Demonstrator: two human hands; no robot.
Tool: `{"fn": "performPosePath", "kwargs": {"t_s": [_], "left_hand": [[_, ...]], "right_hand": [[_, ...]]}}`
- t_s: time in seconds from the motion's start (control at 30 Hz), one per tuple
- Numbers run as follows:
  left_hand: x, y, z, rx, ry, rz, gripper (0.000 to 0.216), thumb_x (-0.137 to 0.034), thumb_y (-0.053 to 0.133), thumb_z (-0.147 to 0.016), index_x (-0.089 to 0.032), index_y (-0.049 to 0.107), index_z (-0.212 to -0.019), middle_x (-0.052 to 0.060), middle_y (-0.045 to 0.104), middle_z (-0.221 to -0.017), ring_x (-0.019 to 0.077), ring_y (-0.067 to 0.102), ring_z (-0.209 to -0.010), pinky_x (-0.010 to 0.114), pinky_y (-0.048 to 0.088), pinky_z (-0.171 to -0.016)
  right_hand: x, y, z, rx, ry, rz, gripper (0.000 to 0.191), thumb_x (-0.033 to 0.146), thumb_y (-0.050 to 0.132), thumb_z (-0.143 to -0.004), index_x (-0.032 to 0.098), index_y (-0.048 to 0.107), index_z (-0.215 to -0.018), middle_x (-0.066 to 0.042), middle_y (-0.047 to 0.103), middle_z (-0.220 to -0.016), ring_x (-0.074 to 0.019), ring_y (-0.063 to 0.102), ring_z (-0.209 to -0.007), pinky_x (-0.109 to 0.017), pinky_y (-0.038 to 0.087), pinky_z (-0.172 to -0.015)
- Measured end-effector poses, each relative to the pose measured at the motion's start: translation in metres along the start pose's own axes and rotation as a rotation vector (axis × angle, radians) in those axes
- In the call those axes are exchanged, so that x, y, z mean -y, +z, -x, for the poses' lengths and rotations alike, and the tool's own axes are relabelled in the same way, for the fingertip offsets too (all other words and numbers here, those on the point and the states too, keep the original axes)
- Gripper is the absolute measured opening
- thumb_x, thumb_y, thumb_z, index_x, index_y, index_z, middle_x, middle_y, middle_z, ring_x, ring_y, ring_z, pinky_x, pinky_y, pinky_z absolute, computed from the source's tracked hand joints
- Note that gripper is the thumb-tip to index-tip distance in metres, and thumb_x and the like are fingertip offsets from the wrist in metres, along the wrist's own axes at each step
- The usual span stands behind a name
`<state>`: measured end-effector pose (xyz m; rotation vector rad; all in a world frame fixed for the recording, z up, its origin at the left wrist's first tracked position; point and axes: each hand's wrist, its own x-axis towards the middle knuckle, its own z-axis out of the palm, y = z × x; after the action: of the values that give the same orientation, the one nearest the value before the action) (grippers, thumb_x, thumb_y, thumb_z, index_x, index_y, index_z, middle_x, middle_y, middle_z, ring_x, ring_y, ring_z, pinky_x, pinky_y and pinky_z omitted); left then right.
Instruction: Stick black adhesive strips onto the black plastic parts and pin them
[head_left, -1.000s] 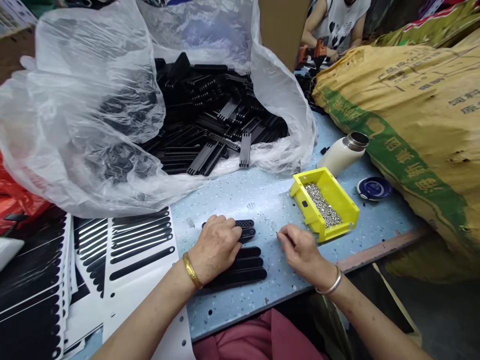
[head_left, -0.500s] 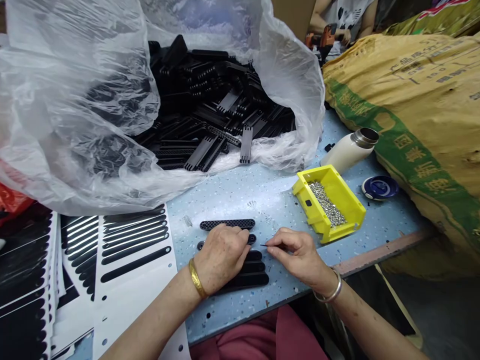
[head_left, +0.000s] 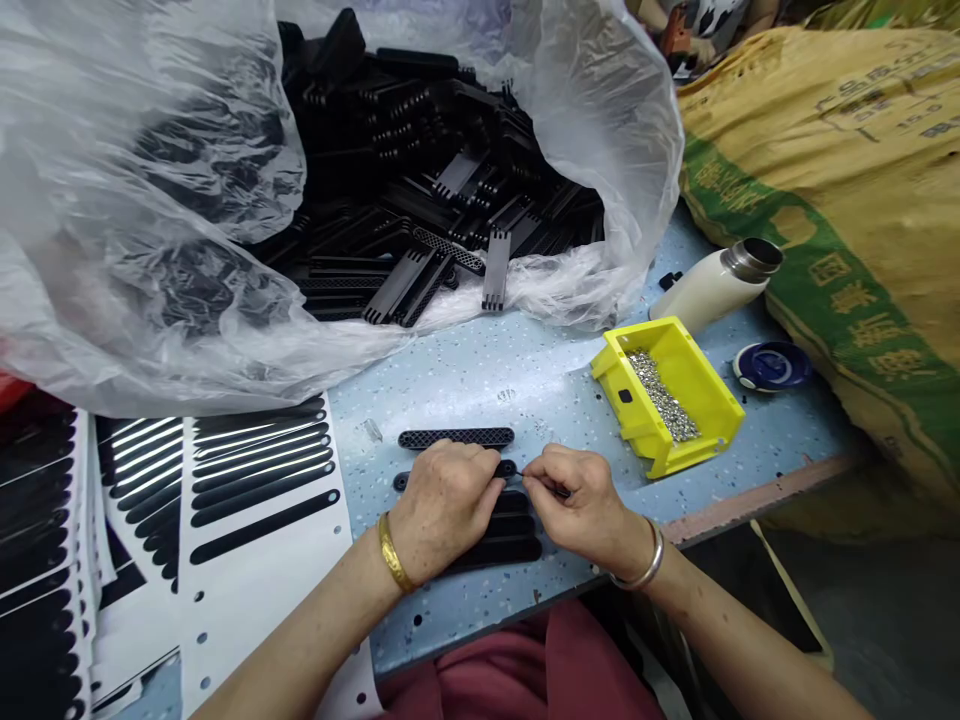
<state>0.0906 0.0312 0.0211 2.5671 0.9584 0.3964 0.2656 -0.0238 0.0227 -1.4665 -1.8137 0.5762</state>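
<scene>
My left hand [head_left: 444, 505] lies curled over a row of black oblong plastic strips [head_left: 501, 531] on the blue speckled table [head_left: 480, 385], pressing on them. My right hand [head_left: 581, 508] is closed in a pinch on a thin dark pin-like tool whose tip points left at the end of the strip under my left fingers. Both hands touch at the fingertips. Another perforated black strip [head_left: 455, 438] lies loose just beyond my hands.
A big clear plastic bag [head_left: 150, 200] full of black plastic parts [head_left: 420, 180] fills the back. A yellow bin of small metal screws [head_left: 667, 395], a white flask [head_left: 712, 285] and a blue lid [head_left: 771, 364] sit right. White sticker sheets [head_left: 247, 480] lie left; a yellow sack [head_left: 847, 190] lies far right.
My right hand has moved left from beside the yellow bin until its pinched tool meets my left fingers over the strips. The view has tilted down slightly.
</scene>
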Motion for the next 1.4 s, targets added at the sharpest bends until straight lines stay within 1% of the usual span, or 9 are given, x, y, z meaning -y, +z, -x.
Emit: {"fn": "performPosePath", "kwargs": {"t_s": [0.1,0.3,0.53,0.73,0.97,1.13,1.3,1.4], "left_hand": [[0.000,0.000,0.000,0.007,-0.004,-0.011,0.017,-0.022,0.052,-0.086,-0.016,0.063,-0.075,0.006,0.066,-0.070,0.0229,0.062,-0.072,0.038,0.048,-0.069],[0.000,-0.001,0.000,0.021,-0.011,-0.040,0.017,-0.022,0.052,-0.086,-0.017,0.061,-0.073,0.005,0.065,-0.069,0.0202,0.060,-0.070,0.034,0.046,-0.068],[0.000,-0.001,0.001,0.025,-0.010,-0.032,0.017,-0.022,0.052,-0.087,-0.017,0.061,-0.073,0.004,0.064,-0.070,0.0208,0.060,-0.070,0.035,0.046,-0.068],[0.004,0.001,0.002,0.033,-0.011,-0.002,0.015,-0.022,0.055,-0.086,-0.016,0.062,-0.074,0.005,0.065,-0.070,0.0218,0.062,-0.071,0.034,0.047,-0.066],[0.005,0.002,0.003,0.032,-0.029,0.049,0.016,-0.023,0.053,-0.087,-0.016,0.063,-0.077,0.006,0.067,-0.072,0.0212,0.064,-0.073,0.033,0.048,-0.068],[0.005,0.002,0.003,0.017,-0.044,0.067,0.013,-0.022,0.055,-0.086,-0.016,0.065,-0.080,0.006,0.068,-0.073,0.0221,0.065,-0.074,0.034,0.049,-0.068],[0.005,0.001,0.002,0.019,-0.037,0.040,0.012,-0.022,0.057,-0.084,-0.017,0.066,-0.077,0.004,0.068,-0.069,0.0212,0.064,-0.066,0.033,0.047,-0.062],[0.006,0.001,0.002,0.019,-0.028,0.037,0.013,-0.023,0.058,-0.083,-0.017,0.066,-0.075,0.004,0.069,-0.068,0.0209,0.065,-0.066,0.032,0.047,-0.061]], "right_hand": [[-0.001,0.003,0.000,-0.019,-0.018,0.015,0.018,0.010,0.050,-0.079,0.017,0.059,-0.065,0.002,0.049,-0.053,-0.0099,0.046,-0.049,-0.022,0.034,-0.049],[-0.004,0.008,0.000,-0.013,-0.021,0.059,0.018,0.009,0.049,-0.078,0.018,0.057,-0.064,0.001,0.051,-0.055,-0.0111,0.048,-0.051,-0.023,0.035,-0.051],[0.000,0.011,0.000,-0.009,0.005,0.114,0.019,0.011,0.049,-0.081,0.018,0.058,-0.066,0.000,0.055,-0.056,-0.0113,0.050,-0.051,-0.024,0.036,-0.053],[0.000,0.013,0.004,-0.057,0.097,0.011,0.017,0.012,0.052,-0.082,0.017,0.062,-0.069,-0.001,0.061,-0.060,-0.0124,0.055,-0.054,-0.024,0.041,-0.055],[0.001,0.020,0.008,-0.097,0.267,-0.125,0.015,0.016,0.056,-0.081,0.017,0.063,-0.068,0.000,0.061,-0.057,-0.0116,0.053,-0.050,-0.023,0.041,-0.049],[0.003,0.024,0.010,-0.140,0.238,-0.072,0.015,0.017,0.057,-0.081,0.018,0.062,-0.066,0.000,0.060,-0.056,-0.0113,0.052,-0.050,-0.023,0.040,-0.049],[0.005,0.021,0.010,-0.108,0.240,-0.136,0.016,0.017,0.057,-0.081,0.017,0.062,-0.066,0.001,0.059,-0.056,-0.0112,0.053,-0.050,-0.022,0.040,-0.049],[0.007,0.020,0.009,-0.086,0.261,-0.178,0.017,0.017,0.057,-0.082,0.017,0.062,-0.066,0.001,0.058,-0.054,-0.0112,0.053,-0.050,-0.021,0.040,-0.048]]}}
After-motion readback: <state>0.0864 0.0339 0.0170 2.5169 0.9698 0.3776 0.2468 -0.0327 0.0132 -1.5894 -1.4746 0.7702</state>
